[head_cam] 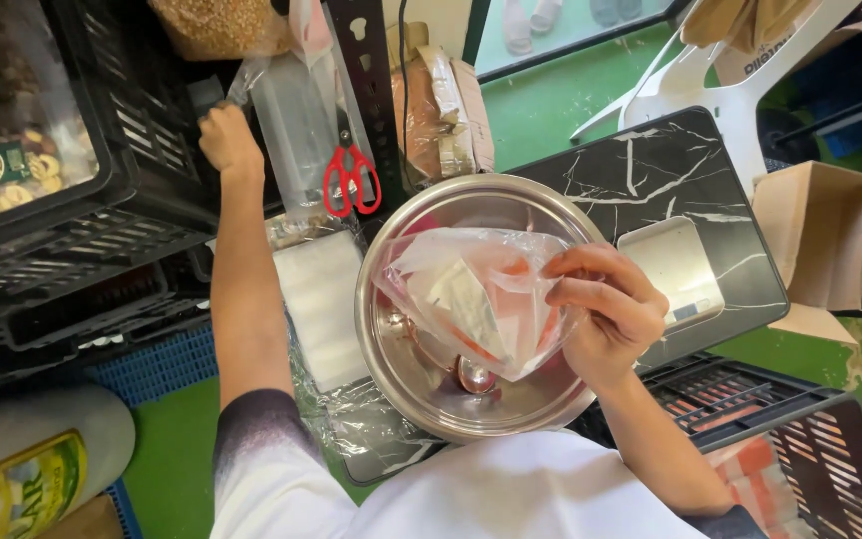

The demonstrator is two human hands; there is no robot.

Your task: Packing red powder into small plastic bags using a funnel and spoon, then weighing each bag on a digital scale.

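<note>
Bagging step over the steel bowl [421, 379].
Right hand [606, 309] is pinching a clear plastic bag [471, 294]; left hand [226, 140] is closing on something by the black crate [142, 150].

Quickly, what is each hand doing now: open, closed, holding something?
Left hand: closed, reaching to the black crate; what it holds cannot be told.
Right hand: closed on a clear plastic bag over the steel bowl.

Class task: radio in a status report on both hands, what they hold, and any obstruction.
Right hand grips clear plastic bag over steel bowl. Left hand at black crate. Nothing obstructing.
</note>
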